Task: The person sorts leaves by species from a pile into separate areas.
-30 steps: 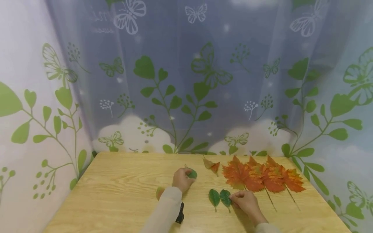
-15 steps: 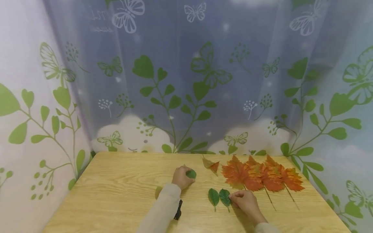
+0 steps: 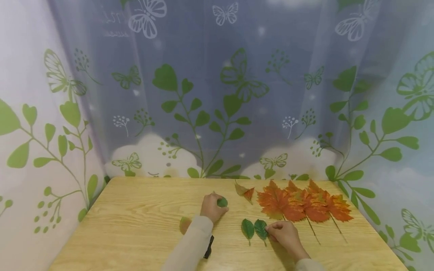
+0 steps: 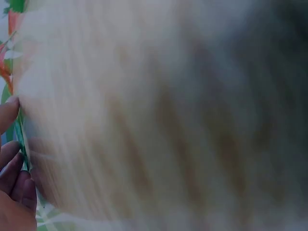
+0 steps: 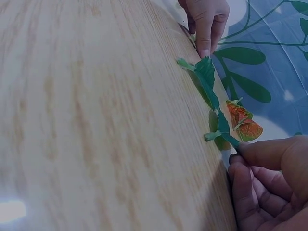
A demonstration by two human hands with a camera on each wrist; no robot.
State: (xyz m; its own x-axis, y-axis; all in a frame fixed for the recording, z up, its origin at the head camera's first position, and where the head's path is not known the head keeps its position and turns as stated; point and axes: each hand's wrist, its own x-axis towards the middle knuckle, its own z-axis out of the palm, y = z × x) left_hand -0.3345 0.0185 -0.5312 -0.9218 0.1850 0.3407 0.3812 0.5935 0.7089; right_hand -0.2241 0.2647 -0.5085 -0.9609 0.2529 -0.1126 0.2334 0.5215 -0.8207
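Note:
My left hand (image 3: 213, 208) pinches a green leaf (image 3: 222, 202) between thumb and fingers, left of the table's middle. In the left wrist view only the fingertips (image 4: 24, 187) show at the left edge, with a thin green leaf edge (image 4: 20, 127) between them. My right hand (image 3: 286, 236) pinches the right edge of a serrated green leaf (image 3: 260, 229). Beside that leaf, on its left, lies another green leaf (image 3: 248, 229), stem toward me. Seen from the right wrist, thumb and index finger of the right hand (image 5: 272, 185) grip the leaf's edge.
Several orange maple leaves (image 3: 303, 203) overlap in a row at the right. A small brown and orange leaf (image 3: 245, 192) lies at the back. A reddish-green leaf (image 3: 184, 224) is partly hidden by my left sleeve (image 3: 191, 241). Behind the wooden table (image 3: 135, 214) hangs a patterned curtain (image 3: 203, 94).

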